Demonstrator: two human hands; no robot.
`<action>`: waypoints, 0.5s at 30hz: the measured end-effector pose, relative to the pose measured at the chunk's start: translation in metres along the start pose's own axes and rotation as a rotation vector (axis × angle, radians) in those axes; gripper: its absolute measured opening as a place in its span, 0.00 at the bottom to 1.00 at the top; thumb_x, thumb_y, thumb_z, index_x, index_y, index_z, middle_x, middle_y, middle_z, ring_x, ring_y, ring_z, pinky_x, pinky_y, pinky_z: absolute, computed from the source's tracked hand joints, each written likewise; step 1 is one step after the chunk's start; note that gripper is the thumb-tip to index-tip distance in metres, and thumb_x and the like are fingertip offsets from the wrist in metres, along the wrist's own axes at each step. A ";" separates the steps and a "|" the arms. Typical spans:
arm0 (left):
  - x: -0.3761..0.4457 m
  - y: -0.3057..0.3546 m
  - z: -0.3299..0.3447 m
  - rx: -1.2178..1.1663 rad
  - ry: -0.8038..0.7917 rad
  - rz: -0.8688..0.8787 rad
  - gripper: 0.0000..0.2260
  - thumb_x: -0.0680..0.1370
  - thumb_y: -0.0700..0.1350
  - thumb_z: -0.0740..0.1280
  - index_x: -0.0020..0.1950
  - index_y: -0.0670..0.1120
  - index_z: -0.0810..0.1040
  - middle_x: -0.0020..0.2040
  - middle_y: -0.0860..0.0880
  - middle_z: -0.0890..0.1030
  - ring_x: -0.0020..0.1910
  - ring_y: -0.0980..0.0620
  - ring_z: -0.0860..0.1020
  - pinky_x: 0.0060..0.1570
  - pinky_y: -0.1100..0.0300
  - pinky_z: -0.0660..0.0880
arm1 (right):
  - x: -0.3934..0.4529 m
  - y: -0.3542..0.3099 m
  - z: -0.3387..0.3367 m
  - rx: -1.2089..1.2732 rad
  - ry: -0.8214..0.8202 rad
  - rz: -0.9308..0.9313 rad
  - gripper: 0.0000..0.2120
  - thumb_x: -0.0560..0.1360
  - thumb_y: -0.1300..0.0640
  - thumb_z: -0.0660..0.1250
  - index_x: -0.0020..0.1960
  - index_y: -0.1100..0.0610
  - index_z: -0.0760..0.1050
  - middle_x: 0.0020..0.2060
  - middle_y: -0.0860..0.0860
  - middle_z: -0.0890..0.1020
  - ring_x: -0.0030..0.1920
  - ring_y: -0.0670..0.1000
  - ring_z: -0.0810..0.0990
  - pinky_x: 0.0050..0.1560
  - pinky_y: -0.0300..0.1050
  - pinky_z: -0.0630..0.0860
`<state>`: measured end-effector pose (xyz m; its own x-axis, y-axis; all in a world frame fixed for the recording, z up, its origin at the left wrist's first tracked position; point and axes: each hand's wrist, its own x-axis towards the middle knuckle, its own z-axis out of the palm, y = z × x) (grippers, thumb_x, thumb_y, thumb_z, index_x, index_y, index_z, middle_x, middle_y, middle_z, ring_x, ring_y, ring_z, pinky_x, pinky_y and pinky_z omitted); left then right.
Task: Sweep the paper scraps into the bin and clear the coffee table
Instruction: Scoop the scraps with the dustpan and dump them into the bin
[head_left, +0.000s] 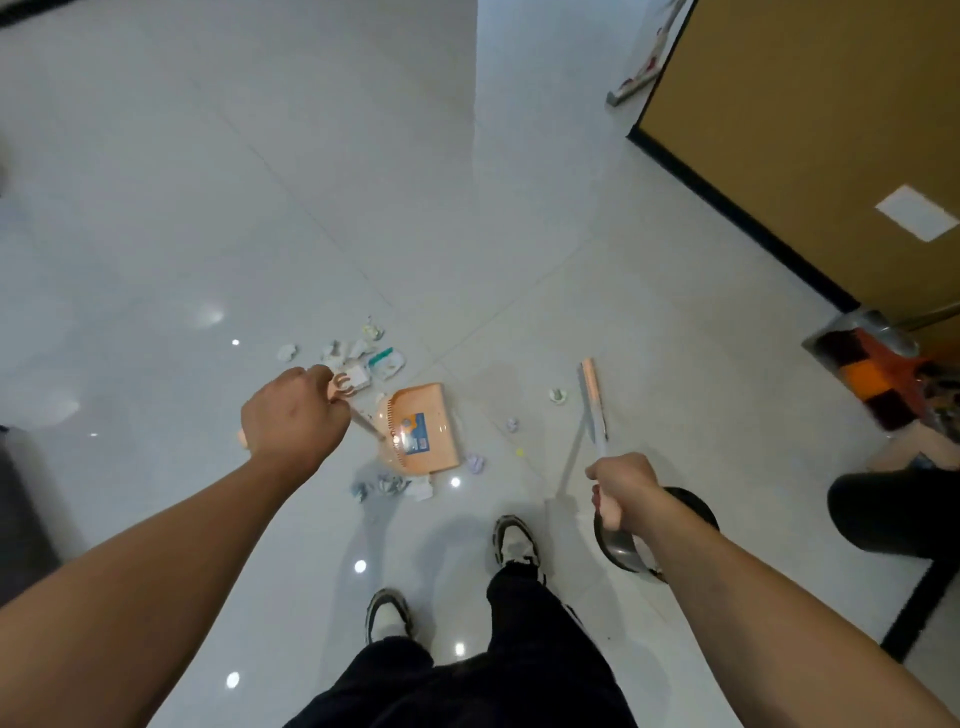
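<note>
With each hand (291, 415) (621, 486) clamped on a handle, scraps (363, 358) at the dustpan's (421, 426) twelve o'clock could scatter under a hard broom (592, 400) stroke.

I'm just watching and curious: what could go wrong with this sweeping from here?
Scraps lie on both sides of the dustpan: the far pile and the near pile, so one sweep may miss some. Loose bits sit apart near the broom held by the right hand and could scatter. The left hand holds the dustpan handle high, so the pan may tilt.
</note>
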<state>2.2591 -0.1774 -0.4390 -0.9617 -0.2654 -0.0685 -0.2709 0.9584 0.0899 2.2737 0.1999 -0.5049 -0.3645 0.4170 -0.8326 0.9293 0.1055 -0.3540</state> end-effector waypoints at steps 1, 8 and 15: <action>-0.004 0.001 -0.001 0.003 -0.003 -0.041 0.05 0.71 0.48 0.64 0.35 0.50 0.73 0.30 0.53 0.69 0.28 0.47 0.69 0.28 0.62 0.61 | 0.004 -0.005 0.001 -0.036 -0.028 -0.005 0.04 0.73 0.68 0.65 0.41 0.68 0.76 0.18 0.56 0.73 0.20 0.53 0.71 0.31 0.45 0.70; -0.036 -0.006 -0.003 0.009 0.029 -0.281 0.04 0.72 0.49 0.64 0.39 0.51 0.75 0.32 0.53 0.69 0.29 0.46 0.70 0.30 0.61 0.63 | -0.021 -0.028 0.051 0.017 -0.338 0.047 0.05 0.79 0.69 0.58 0.52 0.63 0.70 0.31 0.56 0.69 0.26 0.51 0.67 0.19 0.34 0.65; -0.089 -0.051 -0.010 -0.015 0.105 -0.664 0.07 0.73 0.50 0.60 0.43 0.48 0.74 0.35 0.48 0.72 0.33 0.43 0.71 0.35 0.55 0.69 | -0.037 -0.053 0.053 -0.208 -0.489 -0.042 0.01 0.77 0.66 0.64 0.47 0.63 0.72 0.29 0.56 0.72 0.19 0.48 0.70 0.19 0.36 0.65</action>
<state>2.3578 -0.2039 -0.4271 -0.5897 -0.8074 -0.0170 -0.8060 0.5871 0.0756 2.2344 0.1314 -0.4779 -0.3407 -0.0557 -0.9385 0.8874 0.3108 -0.3405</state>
